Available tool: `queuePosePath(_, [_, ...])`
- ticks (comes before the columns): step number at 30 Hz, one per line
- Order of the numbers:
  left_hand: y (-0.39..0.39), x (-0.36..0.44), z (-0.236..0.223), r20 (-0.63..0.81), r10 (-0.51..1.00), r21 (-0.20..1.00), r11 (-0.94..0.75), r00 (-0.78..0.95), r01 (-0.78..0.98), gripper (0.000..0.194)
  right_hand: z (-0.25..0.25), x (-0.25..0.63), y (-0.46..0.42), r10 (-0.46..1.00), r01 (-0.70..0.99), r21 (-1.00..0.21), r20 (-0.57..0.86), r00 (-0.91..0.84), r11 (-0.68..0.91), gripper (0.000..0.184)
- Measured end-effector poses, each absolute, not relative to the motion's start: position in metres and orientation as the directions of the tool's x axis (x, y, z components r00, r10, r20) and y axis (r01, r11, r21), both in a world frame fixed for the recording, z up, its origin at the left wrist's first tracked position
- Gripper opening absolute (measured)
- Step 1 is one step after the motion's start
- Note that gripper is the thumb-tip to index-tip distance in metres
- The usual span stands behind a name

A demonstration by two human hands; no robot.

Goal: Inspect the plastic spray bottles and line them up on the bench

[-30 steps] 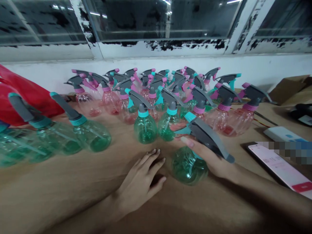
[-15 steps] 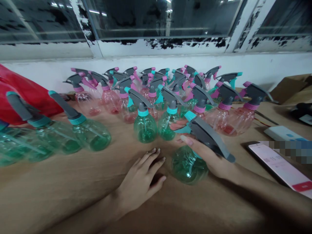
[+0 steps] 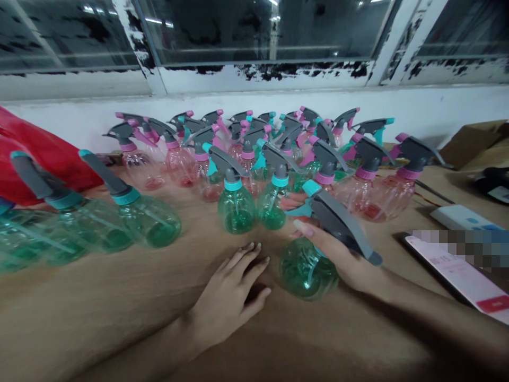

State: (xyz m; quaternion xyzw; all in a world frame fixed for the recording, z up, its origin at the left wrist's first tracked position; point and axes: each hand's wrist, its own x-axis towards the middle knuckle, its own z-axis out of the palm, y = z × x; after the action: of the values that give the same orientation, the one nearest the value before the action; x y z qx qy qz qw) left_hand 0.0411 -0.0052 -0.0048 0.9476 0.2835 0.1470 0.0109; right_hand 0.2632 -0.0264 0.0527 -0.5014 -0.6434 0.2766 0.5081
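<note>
My right hand [image 3: 338, 246] is wrapped round the neck of a green spray bottle [image 3: 306, 273] with a grey and turquoise trigger head, at the right of centre. Its fingers pass behind the head, partly hidden. My left hand [image 3: 238, 289] lies on the brown table [image 3: 131, 307] just left of that bottle, fingers stretched out, holding nothing. Beyond it stand two green spray bottles [image 3: 237, 209] side by side with turquoise collars. Farther left, several more green spray bottles [image 3: 149, 220] stand in a row.
Behind are many pink spray bottles [image 3: 374, 199] with a few green ones among them, close to the white wall [image 3: 437, 109]. A red bag [image 3: 43, 159] lies at left. On the right are a phone [image 3: 449, 270], a white box [image 3: 463, 216] and a cardboard box [image 3: 473, 143].
Almost nothing differs. The held spray bottle and my right hand have barely shifted, and my left hand stays in place.
</note>
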Motion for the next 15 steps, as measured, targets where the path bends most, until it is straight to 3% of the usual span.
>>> queuePosePath(9, [-0.005,0.041,-0.007,0.289,0.536,0.115,-0.842,0.793,0.527,0.038,0.046,0.265,-0.03,0.929,0.376,-0.873,0.363,0.074,0.311,0.014])
queuePosePath(15, [-0.005,0.04,-0.007,0.281,0.535,0.118,-0.843,0.797,0.524,0.039,0.056,0.263,-0.032,0.936,0.327,-0.885,0.352,0.001,0.332,0.014])
